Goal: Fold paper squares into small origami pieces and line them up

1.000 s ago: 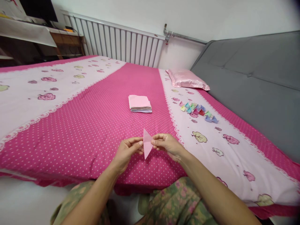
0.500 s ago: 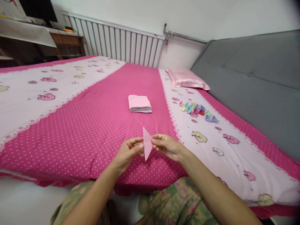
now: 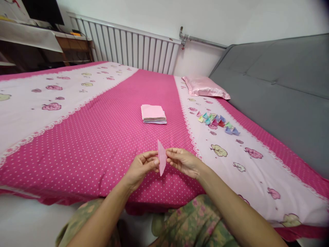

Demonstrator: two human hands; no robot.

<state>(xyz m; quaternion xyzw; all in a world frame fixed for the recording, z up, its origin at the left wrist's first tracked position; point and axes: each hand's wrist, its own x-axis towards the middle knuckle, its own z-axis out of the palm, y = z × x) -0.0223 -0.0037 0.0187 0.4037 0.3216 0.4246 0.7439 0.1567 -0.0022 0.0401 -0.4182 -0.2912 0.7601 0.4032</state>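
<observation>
Folded paper: pink origami sheet (image 3: pixel 162 158), matte, plain, creased into a slim triangle; long edge to the left, blunt corner to the right, pointed tips up and down; layers slightly parted along the long edge.
Paper position: held up between both hands, in front of the stack, above the polka-dot bedspread (image 3: pixel 102 147).
Left hand (image 3: pixel 141 168): thumb and fingers closed in a pinch on the long edge.
Right hand (image 3: pixel 184 162): thumb and forefinger pinched together at the blunt corner.
Paper stack (image 3: pixel 153 112): square sheets, pink uppermost.
Folded pieces (image 3: pixel 221 123): small, multicoloured, clustered right of the stack.
</observation>
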